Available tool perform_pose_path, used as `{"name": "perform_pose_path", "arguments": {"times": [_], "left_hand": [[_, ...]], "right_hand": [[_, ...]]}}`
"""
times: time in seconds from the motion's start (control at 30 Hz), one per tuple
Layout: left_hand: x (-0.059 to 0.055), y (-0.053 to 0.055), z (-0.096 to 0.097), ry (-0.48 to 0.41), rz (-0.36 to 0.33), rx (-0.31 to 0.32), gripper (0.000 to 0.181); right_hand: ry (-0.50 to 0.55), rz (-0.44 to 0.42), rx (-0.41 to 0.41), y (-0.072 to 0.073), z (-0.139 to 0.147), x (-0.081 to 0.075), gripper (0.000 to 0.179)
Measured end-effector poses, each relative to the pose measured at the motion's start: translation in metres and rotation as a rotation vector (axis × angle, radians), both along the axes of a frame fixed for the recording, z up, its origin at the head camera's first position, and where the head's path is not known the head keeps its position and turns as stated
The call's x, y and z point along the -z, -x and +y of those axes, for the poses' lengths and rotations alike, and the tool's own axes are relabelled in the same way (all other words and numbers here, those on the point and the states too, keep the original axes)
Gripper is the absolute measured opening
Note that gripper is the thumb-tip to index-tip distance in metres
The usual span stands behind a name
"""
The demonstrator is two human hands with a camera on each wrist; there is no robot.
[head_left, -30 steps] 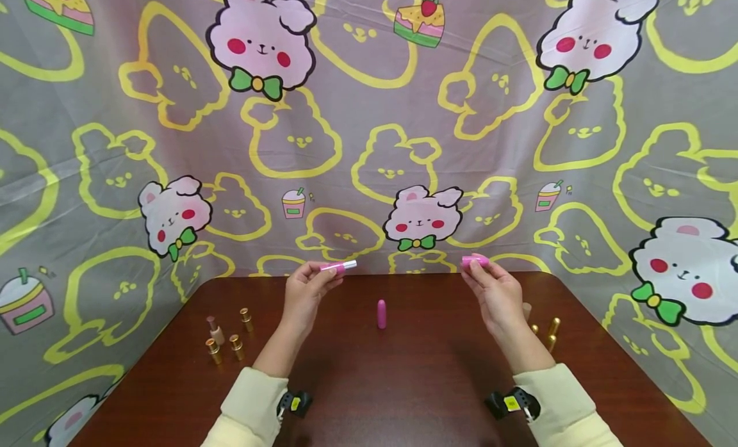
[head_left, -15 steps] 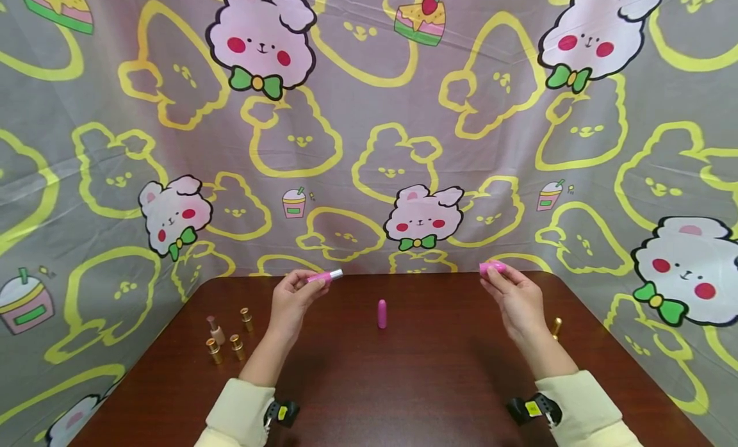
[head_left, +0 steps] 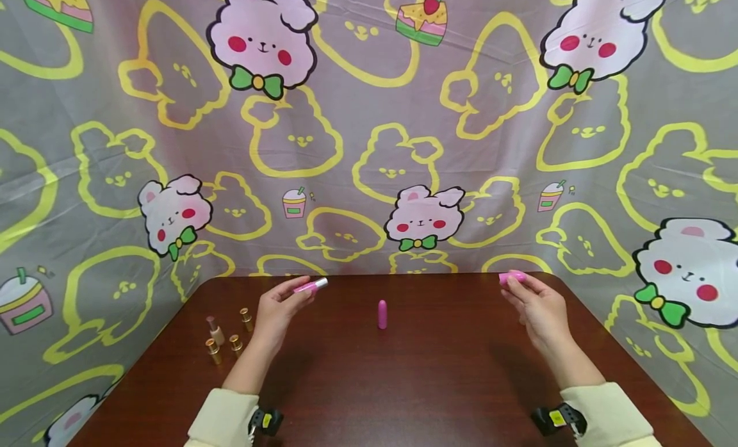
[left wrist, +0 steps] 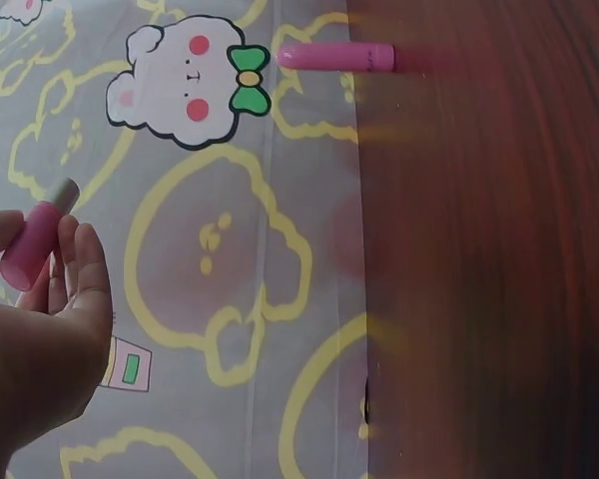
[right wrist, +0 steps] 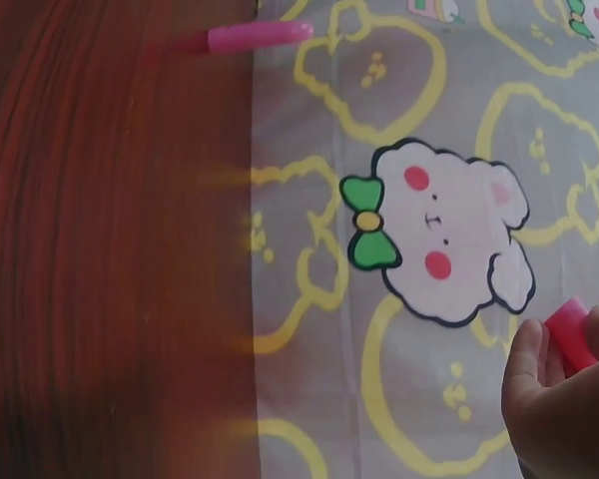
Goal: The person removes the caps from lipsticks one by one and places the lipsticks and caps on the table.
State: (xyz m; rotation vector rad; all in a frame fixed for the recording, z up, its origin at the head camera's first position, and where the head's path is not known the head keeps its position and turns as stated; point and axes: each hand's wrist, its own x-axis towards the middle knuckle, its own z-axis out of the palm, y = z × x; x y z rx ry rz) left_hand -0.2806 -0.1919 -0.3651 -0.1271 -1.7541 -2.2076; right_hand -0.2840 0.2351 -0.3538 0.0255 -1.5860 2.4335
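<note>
My left hand pinches a pink lipstick tube between thumb and fingers, its silver end pointing right and slightly up. A pink lipstick cap is pinched by my right hand, held up at the far right part of the table. In the right wrist view the cap's open-looking end sticks out past the fingertips. Both hands are in the air, well apart. Between them a second pink lipstick stands upright on the table, capped; both wrist views show it too.
On the left of the dark red wooden table stand several small gold lipstick tubes and one paler tube with a brownish tip. A patterned cloth hangs close behind the table's back edge and along both sides.
Both hands have moved apart and a little lower, the left going left with the tube, the right going right with the cap. My right arm now hides the gold tubes at the right.
</note>
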Motion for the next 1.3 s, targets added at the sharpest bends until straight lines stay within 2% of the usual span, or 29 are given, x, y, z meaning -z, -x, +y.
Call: {"name": "perform_pose_path", "arguments": {"times": [0.1,0.17,0.3,0.4,0.53,0.7,0.8,1.0,1.3], "left_hand": [[0.003,0.000,-0.003,0.049,-0.012,-0.027,0.037],[0.004,0.000,-0.005,0.092,-0.016,-0.047,0.036],[0.008,-0.001,-0.009,0.159,-0.019,-0.076,0.035],[0.010,0.000,-0.011,0.189,-0.022,-0.085,0.036],[0.013,0.001,-0.015,0.225,-0.031,-0.105,0.035],[0.018,0.004,-0.019,0.286,-0.061,-0.145,0.034],[0.021,0.006,-0.022,0.328,-0.089,-0.169,0.034],[0.028,0.008,-0.027,0.376,-0.134,-0.184,0.038],[0.036,0.011,-0.030,0.375,-0.136,-0.232,0.036]], "right_hand": [[-0.135,-0.058,0.043,-0.001,0.007,0.002,0.007],[-0.203,-0.078,0.065,-0.002,0.012,0.004,0.011],[-0.313,-0.085,0.095,-0.004,0.019,0.006,0.022],[-0.369,-0.068,0.102,-0.003,0.024,0.008,0.023],[-0.485,-0.100,0.123,-0.003,0.034,0.010,0.033],[-0.756,-0.183,0.219,-0.003,0.043,0.015,0.057],[-0.920,-0.203,0.262,-0.004,0.047,0.020,0.060],[-1.115,-0.113,0.285,-0.004,0.053,0.032,0.042],[-1.311,-0.075,0.237,0.000,0.065,0.048,0.025]]}}
